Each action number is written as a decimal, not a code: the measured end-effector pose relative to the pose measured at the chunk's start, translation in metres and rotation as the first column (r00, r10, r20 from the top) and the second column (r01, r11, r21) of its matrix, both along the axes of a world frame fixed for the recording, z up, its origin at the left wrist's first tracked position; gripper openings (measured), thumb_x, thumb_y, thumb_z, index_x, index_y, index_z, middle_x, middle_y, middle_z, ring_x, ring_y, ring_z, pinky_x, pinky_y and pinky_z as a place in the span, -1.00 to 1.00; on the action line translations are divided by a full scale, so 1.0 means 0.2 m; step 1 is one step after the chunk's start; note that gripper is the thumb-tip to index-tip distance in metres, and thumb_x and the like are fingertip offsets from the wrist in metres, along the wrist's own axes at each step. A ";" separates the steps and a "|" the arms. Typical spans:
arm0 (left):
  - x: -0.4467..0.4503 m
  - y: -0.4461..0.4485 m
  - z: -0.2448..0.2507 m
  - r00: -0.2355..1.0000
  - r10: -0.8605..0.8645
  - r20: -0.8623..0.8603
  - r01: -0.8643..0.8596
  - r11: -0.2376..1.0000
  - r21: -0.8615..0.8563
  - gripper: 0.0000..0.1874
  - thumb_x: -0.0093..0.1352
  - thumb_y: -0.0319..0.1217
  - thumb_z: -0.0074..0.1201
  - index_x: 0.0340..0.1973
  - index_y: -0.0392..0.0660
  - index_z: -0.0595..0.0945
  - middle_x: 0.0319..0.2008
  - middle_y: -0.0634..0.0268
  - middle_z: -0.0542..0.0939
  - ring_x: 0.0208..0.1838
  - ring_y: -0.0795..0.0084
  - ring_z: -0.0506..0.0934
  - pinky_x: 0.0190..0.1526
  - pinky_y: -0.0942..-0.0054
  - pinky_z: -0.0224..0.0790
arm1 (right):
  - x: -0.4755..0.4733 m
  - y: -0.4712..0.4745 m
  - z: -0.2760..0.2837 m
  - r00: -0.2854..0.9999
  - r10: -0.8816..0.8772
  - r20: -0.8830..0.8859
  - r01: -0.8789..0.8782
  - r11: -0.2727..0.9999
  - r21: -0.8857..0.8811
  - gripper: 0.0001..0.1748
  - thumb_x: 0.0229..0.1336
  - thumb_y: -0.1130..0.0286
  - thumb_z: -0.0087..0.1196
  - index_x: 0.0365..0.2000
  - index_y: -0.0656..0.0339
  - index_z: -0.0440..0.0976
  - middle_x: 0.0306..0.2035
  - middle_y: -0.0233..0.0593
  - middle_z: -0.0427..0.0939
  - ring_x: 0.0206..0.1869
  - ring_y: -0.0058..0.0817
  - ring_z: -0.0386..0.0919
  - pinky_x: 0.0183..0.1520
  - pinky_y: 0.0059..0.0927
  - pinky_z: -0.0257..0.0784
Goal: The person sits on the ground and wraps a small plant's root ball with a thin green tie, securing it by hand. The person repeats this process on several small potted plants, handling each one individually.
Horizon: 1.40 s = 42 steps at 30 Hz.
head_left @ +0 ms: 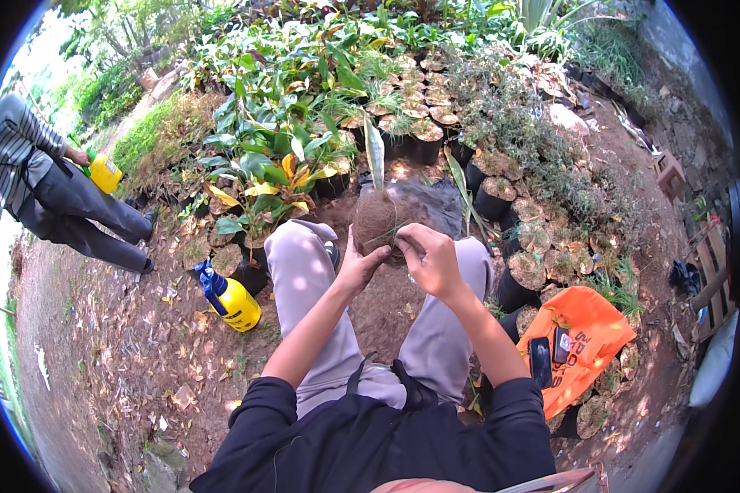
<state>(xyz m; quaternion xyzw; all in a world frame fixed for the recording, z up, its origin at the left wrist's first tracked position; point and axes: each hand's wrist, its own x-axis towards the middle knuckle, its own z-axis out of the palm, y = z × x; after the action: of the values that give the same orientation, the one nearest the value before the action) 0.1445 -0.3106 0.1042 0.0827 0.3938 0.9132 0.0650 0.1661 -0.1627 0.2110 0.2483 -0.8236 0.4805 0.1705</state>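
Observation:
Between my knees is a round ball of brown fibre (371, 217), with an upright variegated snake plant leaf (375, 154) rising from its top. My left hand (362, 262) cups the ball's lower left side, thumb towards me. At its right side, my right hand (428, 257) has thumb and fingertips pinched together on a thin green strand (390, 229) that runs across the fibre. A dark cloth or sheet (431, 203) lies on the soil just beyond. To its right another snake plant leaf (459, 182) leans over the ground.
A yellow pump sprayer (237, 306) stands left of my legs. At the right, an orange bag (583, 363) with two phone-like devices (539, 362) lies on black grow bags (515, 286). Leafy plants (265, 148) grow ahead. At far left a person (55, 179) holds another yellow sprayer (105, 172).

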 end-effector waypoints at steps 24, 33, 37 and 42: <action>0.10 0.07 0.02 0.990 -0.132 0.041 0.133 0.990 -0.035 -0.07 -0.01 -0.68 0.20 0.22 -0.12 0.05 0.13 0.15 0.28 0.19 0.25 0.29 0.19 0.26 0.16 | -0.17 0.18 0.17 0.997 -0.074 0.006 0.070 0.963 0.259 -0.88 -0.05 0.59 0.06 -0.39 0.35 0.46 -0.44 -0.17 0.55 -0.38 -0.42 0.54 -0.32 -0.48 0.42; 0.13 0.08 0.05 0.973 -0.211 0.099 0.215 0.976 -0.032 -0.09 -0.03 -0.64 0.21 0.20 -0.16 0.06 0.11 0.10 0.30 0.19 0.17 0.29 0.24 0.20 0.09 | -0.39 0.28 -0.01 0.895 0.063 0.442 -0.100 0.993 0.061 -0.85 0.04 0.53 0.08 -0.33 0.35 0.45 -0.45 -0.43 0.51 -0.44 -0.77 0.39 -0.38 -0.65 0.34; 0.15 0.10 0.07 0.974 -0.202 0.107 0.204 0.979 -0.011 -0.15 0.00 -0.51 0.23 0.16 -0.13 0.11 -0.02 0.20 0.39 -0.21 0.45 0.39 -0.24 0.53 0.22 | -0.41 0.29 -0.04 0.827 0.118 0.549 -0.106 0.993 -0.054 -0.82 0.04 0.44 0.11 -0.31 0.30 0.46 -0.48 -0.46 0.49 -0.46 -0.79 0.36 -0.40 -0.66 0.32; 0.16 0.14 0.10 0.974 -0.168 0.152 0.160 0.985 0.069 -0.21 0.05 -0.44 0.21 0.14 -0.15 0.14 -0.03 0.20 0.39 -0.22 0.46 0.39 -0.25 0.53 0.23 | -0.43 0.38 -0.21 0.565 0.253 0.785 0.007 0.950 -0.312 -0.77 0.06 0.40 0.07 -0.23 0.24 0.46 -0.45 -0.49 0.47 -0.48 -0.77 0.37 -0.45 -0.68 0.31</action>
<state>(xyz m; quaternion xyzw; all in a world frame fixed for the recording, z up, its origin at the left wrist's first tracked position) 0.1768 -0.2821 0.1251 0.0446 0.3535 0.9190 0.1686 0.0799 -0.0867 0.1685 0.0295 -0.7125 0.6624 -0.2294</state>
